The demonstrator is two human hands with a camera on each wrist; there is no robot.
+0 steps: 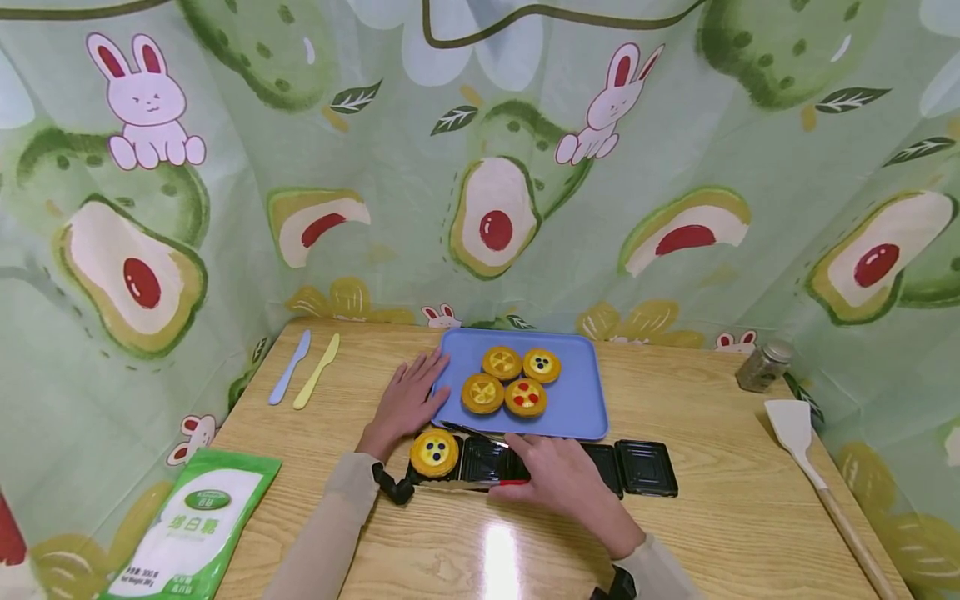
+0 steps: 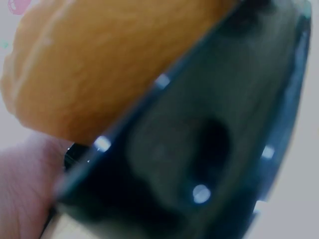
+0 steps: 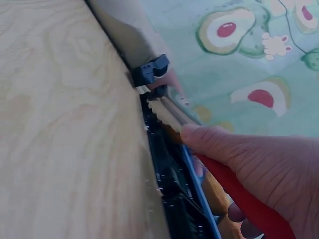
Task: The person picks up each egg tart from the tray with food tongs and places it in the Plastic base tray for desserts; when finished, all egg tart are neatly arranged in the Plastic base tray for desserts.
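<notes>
A blue tray (image 1: 581, 400) at the table's middle carries several round tarts (image 1: 502, 363) with coloured tops. In front of it lies a black compartment tray (image 1: 645, 467); one tart (image 1: 434, 452) sits in its leftmost cell. My left hand (image 1: 408, 398) lies flat on the table, fingers straight, touching the blue tray's left edge. My right hand (image 1: 558, 479) grips red-handled tongs (image 1: 480, 436) over the black tray, tips pointing left toward that tart. The right wrist view shows the tongs' serrated tips (image 3: 162, 112) and red handle (image 3: 244, 199). The left wrist view is a blur of tart (image 2: 99, 64) and black tray (image 2: 199, 149).
A blue knife (image 1: 288, 367) and a yellow knife (image 1: 317, 371) lie at the back left. A green-and-white bag (image 1: 195, 525) sits at the front left. A spice jar (image 1: 763, 365) and a spatula (image 1: 802, 442) are on the right. A printed curtain surrounds the table.
</notes>
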